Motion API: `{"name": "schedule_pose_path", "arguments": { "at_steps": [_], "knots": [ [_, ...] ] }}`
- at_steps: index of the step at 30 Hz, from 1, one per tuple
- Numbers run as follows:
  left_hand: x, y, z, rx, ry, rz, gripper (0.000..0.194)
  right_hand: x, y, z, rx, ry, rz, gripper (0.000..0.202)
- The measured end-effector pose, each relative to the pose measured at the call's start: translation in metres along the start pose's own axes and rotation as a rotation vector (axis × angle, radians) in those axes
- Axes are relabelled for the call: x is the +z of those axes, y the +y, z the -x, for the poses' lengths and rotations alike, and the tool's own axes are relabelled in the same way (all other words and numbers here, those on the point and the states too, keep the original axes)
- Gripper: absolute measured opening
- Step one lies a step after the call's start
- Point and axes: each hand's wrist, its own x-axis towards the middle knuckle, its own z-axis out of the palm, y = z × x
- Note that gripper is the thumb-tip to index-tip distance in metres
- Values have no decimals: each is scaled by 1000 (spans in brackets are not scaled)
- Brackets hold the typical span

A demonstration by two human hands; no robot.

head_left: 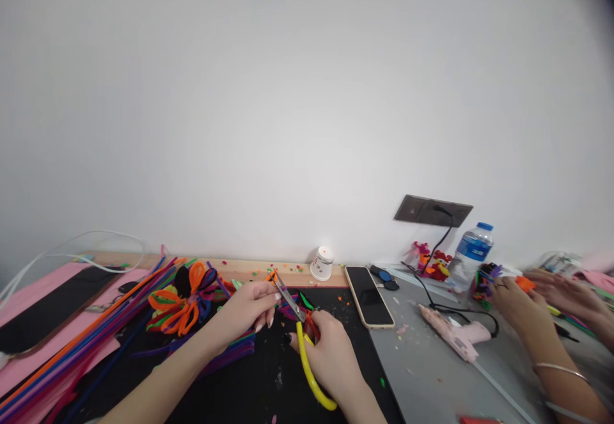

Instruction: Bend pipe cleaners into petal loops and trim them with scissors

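Note:
Over the black mat (357,360), my left hand (254,306) is closed, fingertips pinching a small orange pipe cleaner piece (272,277). My right hand (333,350) wraps round a pair of scissors (290,295) with silver blades and a red part near the grip. A long curved yellow handle (309,373) sticks out below this hand. The blades point up and left, close to the orange piece; whether they touch it I cannot tell. Left of my left hand lies a looped pipe cleaner flower (189,299) in orange, purple and black.
Long pipe cleaners (91,328) lie at left beside a dark flat panel (52,309). A paper cup (322,264) and a phone (369,297) stand and lie behind. At right are a pink glue gun (455,334), a water bottle (471,254) and another person's hands (520,309).

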Motion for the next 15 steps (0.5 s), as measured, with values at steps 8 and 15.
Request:
{"name": "schedule_pose_path", "arguments": {
  "at_steps": [8,15],
  "knots": [
    [0,0,0,5,7,20,24,-3,-1,1,8,-17,-6,25],
    [-1,-5,-3,18,7,37,24,-4,-2,2,-8,-78,-45,21]
  ]
}}
